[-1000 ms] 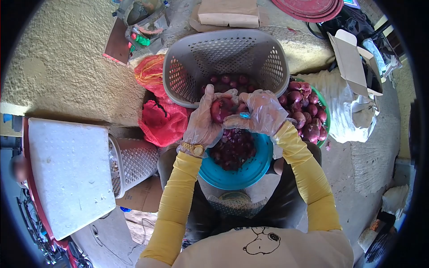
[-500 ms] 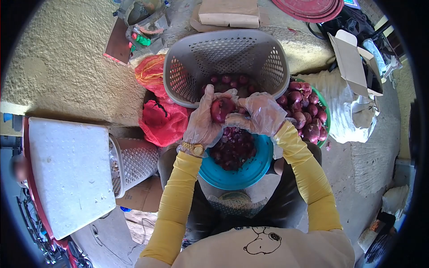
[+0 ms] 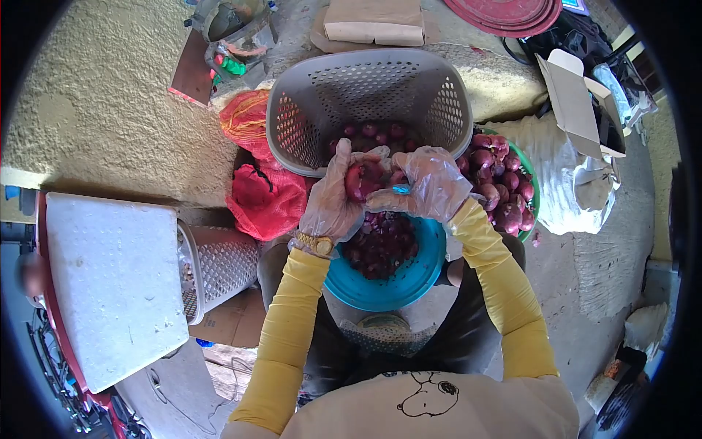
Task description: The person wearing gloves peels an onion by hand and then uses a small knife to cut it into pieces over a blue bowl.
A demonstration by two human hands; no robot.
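Both hands wear clear plastic gloves. My left hand (image 3: 330, 199) holds a red onion (image 3: 363, 181) between thumb and fingers, above a blue basin (image 3: 387, 294). Close against the onion's right side, my right hand (image 3: 433, 183) is closed on something small with a bright blue part; the rest of it is hidden by the fingers. Dark red onion pieces (image 3: 382, 250) lie in the basin below. Behind the hands stands a grey-brown perforated basket (image 3: 369, 88) with several onions (image 3: 382, 135) at its bottom. A green basket (image 3: 537, 192) at the right is heaped with onions (image 3: 504, 179).
A red mesh sack (image 3: 274, 197) lies left of the basket. Farther left are a light perforated basket (image 3: 228, 263) and a white foam lid (image 3: 113, 285). A white sack (image 3: 585, 205) and an open cardboard box (image 3: 567, 110) are at the right.
My right fingers have shifted slightly beside the onion, and a small bright blue part now shows between them. My left hand still holds the onion in nearly the same place.
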